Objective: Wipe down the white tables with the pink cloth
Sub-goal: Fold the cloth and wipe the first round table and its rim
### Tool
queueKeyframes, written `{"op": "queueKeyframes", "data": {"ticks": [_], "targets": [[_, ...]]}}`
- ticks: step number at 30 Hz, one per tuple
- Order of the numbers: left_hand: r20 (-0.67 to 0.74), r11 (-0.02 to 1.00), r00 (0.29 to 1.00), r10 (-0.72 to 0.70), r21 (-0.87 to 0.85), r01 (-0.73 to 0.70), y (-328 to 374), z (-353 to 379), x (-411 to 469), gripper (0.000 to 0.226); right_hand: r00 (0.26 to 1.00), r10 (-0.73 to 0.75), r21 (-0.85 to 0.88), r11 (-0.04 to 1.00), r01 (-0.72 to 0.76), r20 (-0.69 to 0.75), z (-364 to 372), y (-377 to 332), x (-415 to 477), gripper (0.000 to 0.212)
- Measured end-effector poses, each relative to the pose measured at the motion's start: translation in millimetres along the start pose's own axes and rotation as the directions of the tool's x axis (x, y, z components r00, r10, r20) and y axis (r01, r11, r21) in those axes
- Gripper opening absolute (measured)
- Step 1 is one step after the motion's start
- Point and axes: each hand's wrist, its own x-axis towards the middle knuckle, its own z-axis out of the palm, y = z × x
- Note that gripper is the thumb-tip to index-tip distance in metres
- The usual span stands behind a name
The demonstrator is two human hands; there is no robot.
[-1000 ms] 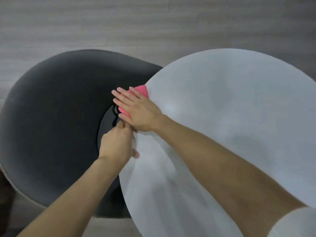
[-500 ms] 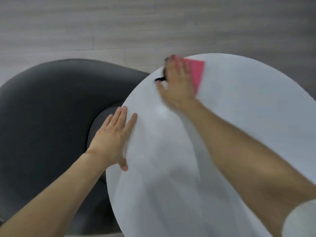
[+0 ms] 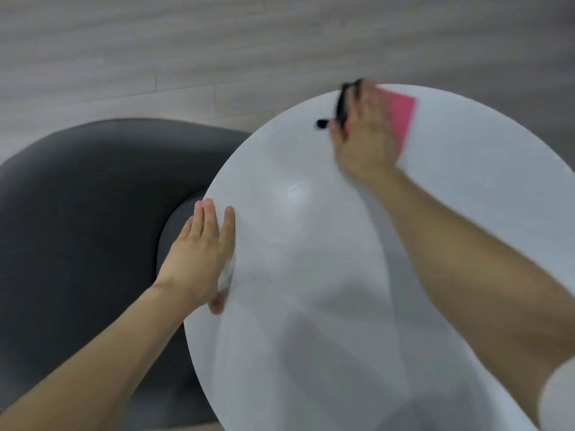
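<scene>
the left hand is lying flat on the near-left rim of the round white table. its palm is facing down and its fingers are stretching straight toward the far side. three of them are lying close together while the forefinger is spreading a little apart, and the thumb is pointing back along the rim toward the person. this hand is holding nothing; it is only resting on the tabletop, partly overhanging the edge. the right hand is reaching across the table to its far side and is pressing down on the pink cloth. the cloth is lying flat on the tabletop just inside the far rim. most of the cloth is sitting under the palm, with a pink corner and one straight edge showing to the right of the hand. the right hand is badly smeared by motion blur. its fingers are looking extended over the cloth rather than curled round it, though the fingertips are too smeared to read clearly. a small black thing is sticking out to the left of those fingertips, and a dark streak is running up beside them. it is too blurred to tell what it is or whether it is joined to the cloth. a white sleeve is showing at the lower right corner on the right arm. a dark grey chair is standing just beside the table on the left, its seat partly tucked under the rim below the left hand. pale grey wood-grain floor is filling the top of the view.
</scene>
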Motion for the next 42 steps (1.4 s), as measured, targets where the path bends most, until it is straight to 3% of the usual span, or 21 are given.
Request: {"op": "queueKeyframes", "data": {"ticks": [1, 3, 5, 7, 9, 10, 12, 14, 17, 20, 22, 24, 27, 30, 34, 39, 42], "targets": [[0.004, 1.000, 1.000, -0.003, -0.005, 0.003, 0.4, -1.1, -1.0, 0.189, 0.988, -0.148, 0.009, 0.989, 0.148, 0.043, 8.1, -28.9, -22.4, 0.076], [0.011, 1.000, 1.000, -0.004, -0.008, 0.004, -0.6, -2.7, -2.8, 0.188, 0.858, -0.483, 0.040, 0.874, 0.484, 0.172, 22.0, -67.5, -65.0, 0.074], [0.013, 1.000, 1.000, -0.001, -0.014, 0.001, -1.3, -2.7, -3.4, 0.189, 0.738, -0.636, 0.051, 0.764, 0.643, 0.223, 20.9, -59.2, -67.9, 0.071], [0.012, 1.000, 1.000, 0.001, -0.027, -0.001, -1.7, -1.0, -2.1, 0.189, 0.835, -0.527, 0.040, 0.848, 0.528, 0.161, 8.0, -24.0, -32.2, 0.067], [0.003, 0.999, 1.000, 0.005, -0.040, -0.005, -2.5, 1.4, 0.1, 0.189, 0.966, -0.244, -0.038, 0.968, 0.248, 0.084, -9.9, 15.8, 3.5, 0.068], [-0.006, 0.999, 1.000, 0.009, -0.044, -0.009, -3.6, 2.3, 0.9, 0.189, 0.990, -0.125, -0.062, 0.990, 0.129, 0.057, -12.8, 28.7, 11.6, 0.071], [-0.017, 0.998, 0.999, 0.028, -0.056, -0.029, -6.0, 3.5, 2.1, 0.190, 0.999, -0.038, -0.073, 0.997, 0.038, 0.000, -5.3, 18.2, 0.0, 0.073], [-0.038, 0.997, 0.999, 0.033, -0.069, -0.035, -8.3, 5.1, 1.4, 0.190, 0.994, -0.087, -0.046, 0.995, 0.085, -0.058, 13.6, -26.2, -50.7, 0.072], [-0.072, 0.995, 0.996, 0.051, -0.085, -0.057, -11.5, 7.4, 1.3, 0.192, 0.960, -0.273, 0.013, 0.961, 0.275, -0.065, 46.0, -85.7, -172.4, 0.076], [-0.091, 0.991, 0.993, 0.071, -0.103, -0.081, -15.3, 9.5, -0.1, 0.191, 0.937, -0.350, 0.033, 0.936, 0.350, -0.020, 61.4, -100.1, -283.9, 0.075], [-0.120, 0.988, 0.989, 0.091, -0.115, -0.105, -18.3, 8.6, -4.5, 0.187, 0.927, -0.375, 0.035, 0.926, 0.375, -0.013, 61.0, -88.4, -297.8, 0.073], [-0.193, 0.984, 0.969, 0.152, -0.067, -0.167, -17.8, 8.3, -13.5, 0.174, 0.953, -0.298, 0.008, 0.954, 0.299, -0.046, 54.1, -78.0, -255.2, 0.072], [-0.344, 0.975, 0.925, 0.164, -0.086, -0.204, -2.5, 19.2, -39.7, 0.140, 0.996, -0.016, -0.016, 1.000, 0.015, -0.084, 34.5, -72.7, -147.4, 0.075], [-0.371, 0.966, 0.917, 0.144, -0.149, -0.212, 20.8, 47.6, -71.7, 0.149, 0.997, 0.022, -0.047, 0.999, -0.025, -0.080, 38.3, -83.5, -112.4, 0.072], [-0.247, 0.962, 0.949, 0.194, -0.140, -0.233, 38.3, 76.0, -95.7, 0.166, 0.989, -0.112, -0.027, 0.994, 0.110, -0.102, 56.3, -94.4, -240.4, 0.067], [-0.234, 0.965, 0.957, 0.171, -0.155, -0.210, 35.1, 82.5, -94.6, 0.168, 0.997, -0.069, 0.003, 0.998, 0.069, -0.035, 69.6, -100.3, -458.0, 0.068], [-0.240, 0.967, 0.959, 0.149, -0.168, -0.192, 34.6, 85.5, -91.1, 0.171, 0.999, -0.031, -0.003, 1.000, 0.031, -0.043, 64.7, -96.9, -447.6, 0.068]]}}
